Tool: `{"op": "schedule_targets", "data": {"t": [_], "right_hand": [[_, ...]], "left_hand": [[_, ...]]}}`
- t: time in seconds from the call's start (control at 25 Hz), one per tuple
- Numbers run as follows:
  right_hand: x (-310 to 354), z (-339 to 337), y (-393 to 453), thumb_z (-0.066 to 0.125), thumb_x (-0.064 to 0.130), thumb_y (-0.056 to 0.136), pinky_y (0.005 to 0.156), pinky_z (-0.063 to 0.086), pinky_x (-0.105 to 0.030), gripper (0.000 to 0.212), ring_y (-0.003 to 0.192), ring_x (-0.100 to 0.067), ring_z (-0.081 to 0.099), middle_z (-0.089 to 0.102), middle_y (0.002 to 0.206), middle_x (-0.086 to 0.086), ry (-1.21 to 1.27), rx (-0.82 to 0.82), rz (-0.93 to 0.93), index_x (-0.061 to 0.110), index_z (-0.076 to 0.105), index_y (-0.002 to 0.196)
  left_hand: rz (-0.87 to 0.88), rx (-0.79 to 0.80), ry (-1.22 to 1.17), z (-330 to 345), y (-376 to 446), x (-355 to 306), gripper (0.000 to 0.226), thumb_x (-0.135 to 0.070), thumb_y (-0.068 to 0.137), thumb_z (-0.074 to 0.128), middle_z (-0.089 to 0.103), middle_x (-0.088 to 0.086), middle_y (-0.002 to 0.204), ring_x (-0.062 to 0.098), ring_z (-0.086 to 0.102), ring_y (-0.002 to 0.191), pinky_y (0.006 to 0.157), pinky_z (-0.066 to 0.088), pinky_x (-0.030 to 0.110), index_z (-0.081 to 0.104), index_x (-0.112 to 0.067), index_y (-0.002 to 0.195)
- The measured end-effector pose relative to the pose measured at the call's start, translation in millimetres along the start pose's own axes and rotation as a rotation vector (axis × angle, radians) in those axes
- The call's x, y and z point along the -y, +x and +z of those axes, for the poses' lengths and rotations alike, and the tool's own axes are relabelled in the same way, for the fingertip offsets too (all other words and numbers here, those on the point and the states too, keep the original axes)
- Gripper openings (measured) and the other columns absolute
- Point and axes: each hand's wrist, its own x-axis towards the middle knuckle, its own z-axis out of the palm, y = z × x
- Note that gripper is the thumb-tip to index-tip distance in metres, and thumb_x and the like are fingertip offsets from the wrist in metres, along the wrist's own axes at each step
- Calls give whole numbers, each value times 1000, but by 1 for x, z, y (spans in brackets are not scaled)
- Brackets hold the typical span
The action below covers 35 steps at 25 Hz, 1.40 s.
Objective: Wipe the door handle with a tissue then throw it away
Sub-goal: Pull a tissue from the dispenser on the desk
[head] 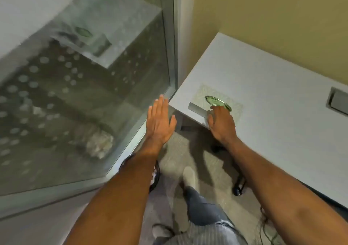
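No brand, label or writing can be read anywhere here; the tissue box (220,107) on the desk (263,112) shows only a pale leafy pattern on its top and a green oval opening, and the glass beside it carries plain frosted dots.

My right hand (222,123) reaches forward and down onto the near corner of the tissue box, palm down, wrist straight, fingers curled over the box top by the oval opening. Its fingertips are hidden behind the knuckles, so I cannot tell whether the grip has pinched a tissue or just rests on the box. No loose tissue shows in that hand.

My left hand (160,120) is held out in the air, flat and spread, fingers pointing away from me toward the glass panel (84,94), thumb out to the side. Its grip is released and holds nothing. It hovers just beside the near corner of the desk, apart from the box and from my right hand.

The tissue box sits near the left corner of the white desk, close to the metal frame (174,56) of the glass. The glass mirrors the box and desk faintly. A rectangular cutout (338,103) lies at the far right of the desk. Below, my legs in grey trousers (203,207) and a pale shoe (189,176) stand on the carpet (175,150).
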Motion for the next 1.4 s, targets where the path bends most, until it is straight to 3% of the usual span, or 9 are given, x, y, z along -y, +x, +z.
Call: {"op": "schedule_targets", "data": {"t": [0.12, 0.2, 0.32, 0.52, 0.72, 0.84, 1.04, 1.24, 1.4], "right_hand": [[-34, -1, 33, 47, 20, 104, 89, 51, -48, 33, 108, -40, 59, 64, 127, -20, -68, -10, 75, 5, 64, 127], [-49, -1, 41, 47, 18, 103, 85, 49, -43, 33, 105, -37, 59, 65, 125, -18, -109, 37, 50, 7, 67, 127], [-68, 6, 60, 48, 18, 102, 85, 48, -43, 34, 103, -34, 58, 66, 124, -15, -160, 89, -20, 12, 71, 125], [-72, 13, 91, 58, 18, 98, 80, 44, -41, 34, 103, -38, 58, 66, 116, -13, -295, 148, -97, 23, 73, 128], [-69, 12, 117, 76, 24, 87, 72, 25, -35, 11, 86, -30, 60, 66, 88, -3, -507, 189, -190, 29, 81, 94], [-64, 15, 132, 73, 24, 87, 70, 24, -34, 13, 73, -25, 55, 60, 74, 1, -578, 198, -191, 21, 75, 75], [-67, 15, 142, 62, 26, 97, 72, 26, -36, 19, 76, -25, 54, 58, 80, 0, -567, 245, -303, 19, 74, 84], [-83, 2, 134, 56, 31, 101, 73, 40, -38, 21, 84, -29, 58, 58, 88, -2, -236, 297, -259, 19, 73, 96], [-100, -15, 111, 62, 17, 99, 76, 50, -32, 7, 88, -15, 67, 69, 97, -3, 512, 251, 54, 16, 66, 93]], "left_hand": [[53, 60, -82, 33, 27, -25, 54, -31, 108, 50, 25, 12, 171, 31, 25, 159, 131, 23, 48, 41, -12, 158], [194, 73, 0, 55, 37, -39, 42, -23, 108, 45, 39, 17, 164, 33, 38, 154, 124, 37, 48, 58, -5, 144], [132, 223, -113, 71, 66, -60, 44, -30, 108, 44, 40, 12, 165, 31, 39, 152, 124, 39, 47, 57, -10, 145], [179, 234, -146, 96, 89, -79, 44, -19, 100, 60, 47, 18, 158, 36, 41, 147, 122, 39, 50, 58, -4, 141], [172, 205, -108, 107, 94, -83, 42, -21, 101, 61, 50, 18, 156, 36, 44, 146, 120, 41, 48, 60, -5, 140], [190, 162, -119, 111, 93, -81, 40, -19, 100, 63, 53, 19, 152, 38, 48, 142, 117, 45, 50, 62, -4, 137], [196, 111, -95, 114, 92, -81, 39, -17, 98, 67, 57, 20, 149, 40, 53, 138, 112, 49, 50, 64, -4, 134], [197, 150, -101, 113, 93, -81, 41, -19, 99, 63, 52, 20, 154, 39, 47, 142, 116, 45, 50, 62, -4, 138], [171, 223, -78, 107, 96, -84, 44, -24, 102, 56, 46, 17, 159, 36, 41, 146, 120, 39, 47, 57, -7, 142]]}}
